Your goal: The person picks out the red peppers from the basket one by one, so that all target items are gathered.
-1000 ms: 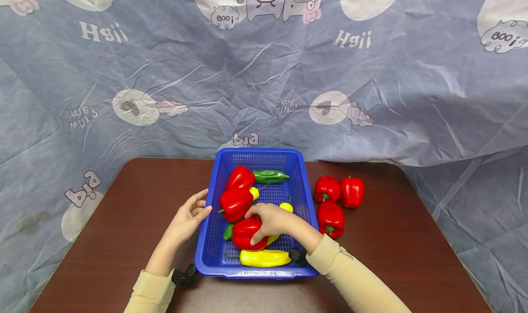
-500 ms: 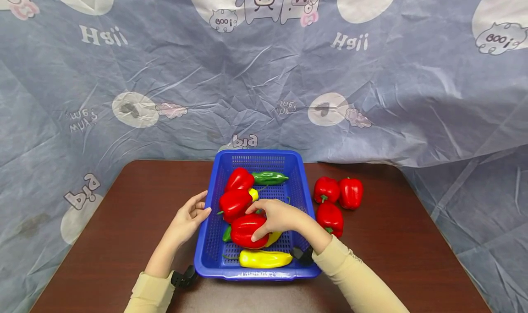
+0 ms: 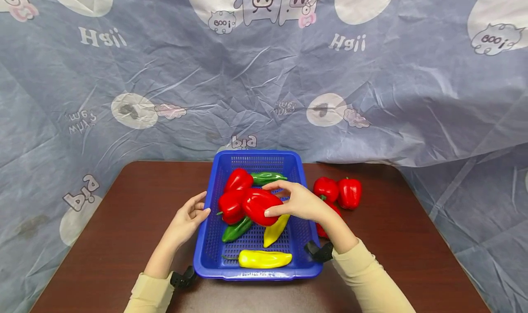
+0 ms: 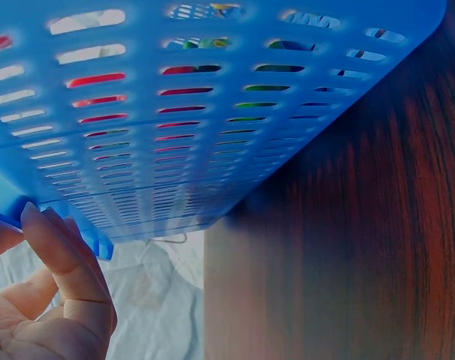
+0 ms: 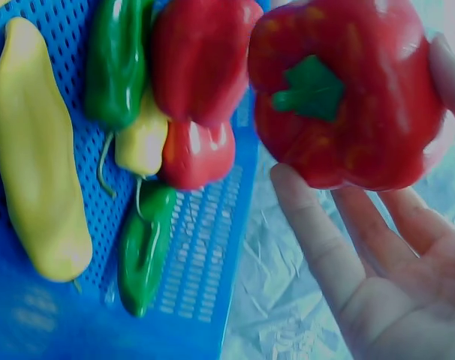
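Note:
In the head view my right hand (image 3: 294, 203) grips a red bell pepper (image 3: 261, 206) above the blue plastic basket (image 3: 257, 273). The right wrist view shows its green stem, with fingers and thumb around its sides. My left hand (image 3: 187, 219) holds the basket's left rim, fingertips curled against its outside in the left wrist view. Inside the basket, two other red bell peppers (image 3: 238, 180) lie at the left. A green chili pepper (image 3: 268, 178) lies at the back and another green pepper (image 3: 237, 230) nearer the front. One yellow pepper (image 3: 265, 259) lies along the front wall, a second yellow pepper (image 3: 275, 230) behind it.
Three red bell peppers (image 3: 349, 193) lie together on the brown table (image 3: 383, 249), just right of the basket; my right forearm partly covers one. A grey-blue patterned cloth (image 3: 231, 84) hangs behind the table. Each wrist wears a small black camera (image 3: 183, 277).
My right hand has lifted the red bell pepper up and away from the basket's front. The green and yellow peppers beneath it now show more. My left hand stays at the rim.

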Demonstrator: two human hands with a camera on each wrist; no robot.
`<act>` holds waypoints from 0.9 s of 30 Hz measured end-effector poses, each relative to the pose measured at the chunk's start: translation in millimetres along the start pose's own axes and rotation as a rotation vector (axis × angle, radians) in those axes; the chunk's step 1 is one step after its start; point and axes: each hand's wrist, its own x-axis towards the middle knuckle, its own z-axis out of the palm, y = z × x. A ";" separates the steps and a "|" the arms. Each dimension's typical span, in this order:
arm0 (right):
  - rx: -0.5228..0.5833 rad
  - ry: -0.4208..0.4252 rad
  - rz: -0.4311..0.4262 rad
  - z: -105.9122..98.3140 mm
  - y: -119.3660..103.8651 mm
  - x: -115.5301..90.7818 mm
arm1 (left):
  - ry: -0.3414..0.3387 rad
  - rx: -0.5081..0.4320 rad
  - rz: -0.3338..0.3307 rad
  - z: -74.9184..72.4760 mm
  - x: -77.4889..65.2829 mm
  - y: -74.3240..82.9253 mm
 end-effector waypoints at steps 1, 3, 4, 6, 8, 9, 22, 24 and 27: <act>0.022 0.017 0.005 -3.6 1.2 -1.8 | 0.001 -0.002 0.000 -0.1 0.0 0.0; 0.058 0.054 0.010 -10.4 4.4 -5.3 | 0.003 -0.006 -0.001 -0.2 0.0 -0.1; 0.075 0.072 0.014 -13.9 5.9 -7.3 | 0.003 -0.007 -0.001 -0.3 -0.2 -0.2; 0.114 0.105 0.015 -20.5 9.4 -11.4 | 0.006 -0.006 0.000 -0.3 -0.1 -0.4; 0.139 0.140 0.010 -27.3 13.8 -16.2 | 0.007 -0.004 0.001 -0.2 0.1 -0.9; 0.159 0.155 0.014 -30.8 16.2 -19.2 | 0.007 -0.005 0.000 -0.1 0.4 -1.2; 0.372 0.378 0.064 -79.3 63.8 -78.4 | 0.007 -0.015 0.010 1.3 1.3 -3.4; 0.447 0.400 0.047 -84.4 72.4 -86.9 | 0.007 -0.018 0.012 1.2 1.4 -3.7; 0.550 0.429 0.024 -90.2 85.0 -97.3 | 0.010 -0.011 0.013 1.0 1.5 -3.7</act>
